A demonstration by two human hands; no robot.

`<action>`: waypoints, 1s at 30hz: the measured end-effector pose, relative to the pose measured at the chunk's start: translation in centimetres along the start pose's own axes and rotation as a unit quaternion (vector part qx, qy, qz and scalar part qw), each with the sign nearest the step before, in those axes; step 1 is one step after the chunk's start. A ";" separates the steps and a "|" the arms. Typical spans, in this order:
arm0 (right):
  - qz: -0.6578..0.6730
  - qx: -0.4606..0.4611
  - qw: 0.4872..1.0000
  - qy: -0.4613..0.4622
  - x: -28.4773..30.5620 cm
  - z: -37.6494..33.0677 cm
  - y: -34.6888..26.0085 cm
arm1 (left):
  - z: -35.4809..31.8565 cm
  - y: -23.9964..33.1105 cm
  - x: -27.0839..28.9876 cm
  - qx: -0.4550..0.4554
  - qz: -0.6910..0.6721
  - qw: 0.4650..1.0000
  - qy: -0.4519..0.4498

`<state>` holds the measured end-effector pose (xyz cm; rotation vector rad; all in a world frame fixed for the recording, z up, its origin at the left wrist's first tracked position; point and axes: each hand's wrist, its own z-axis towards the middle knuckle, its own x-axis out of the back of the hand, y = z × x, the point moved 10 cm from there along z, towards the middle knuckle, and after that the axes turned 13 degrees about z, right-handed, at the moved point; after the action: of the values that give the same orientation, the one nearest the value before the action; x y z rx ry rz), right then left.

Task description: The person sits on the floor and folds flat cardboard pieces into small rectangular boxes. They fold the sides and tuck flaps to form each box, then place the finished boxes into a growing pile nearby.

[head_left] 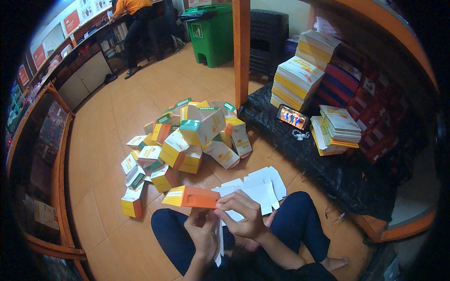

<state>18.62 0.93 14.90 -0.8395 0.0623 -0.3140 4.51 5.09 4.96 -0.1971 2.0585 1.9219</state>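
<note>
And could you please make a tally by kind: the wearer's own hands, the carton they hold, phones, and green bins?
Left hand and right hand: 2
Held carton: 1
Phone: 1
Green bin: 1
Total: 5

Co-worker (136, 29) cropped above; held carton (199, 197) partly hidden

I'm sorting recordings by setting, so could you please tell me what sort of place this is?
Most likely a storeroom or workroom: a heap of made-up cartons lies on the tiled floor, stacks of white-and-yellow goods stand on a black-covered platform, and a long counter lines one wall.
</note>
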 end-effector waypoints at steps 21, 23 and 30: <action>-0.044 -0.048 0.997 -0.035 -0.4 -0.2 1.1 | -0.3 -1.2 -0.9 0.004 0.040 0.999 -0.011; -0.042 -0.055 0.997 -0.045 -0.7 -0.4 1.3 | -0.4 -0.9 -1.2 -0.004 0.051 0.999 -0.017; -0.004 -0.077 0.991 -0.108 -2.1 -1.3 1.5 | 0.0 -0.2 0.0 -0.022 -0.090 0.996 0.006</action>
<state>16.75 1.56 12.71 -1.0230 -0.1195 -0.2268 4.55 5.07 4.76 -0.3921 1.9358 1.8612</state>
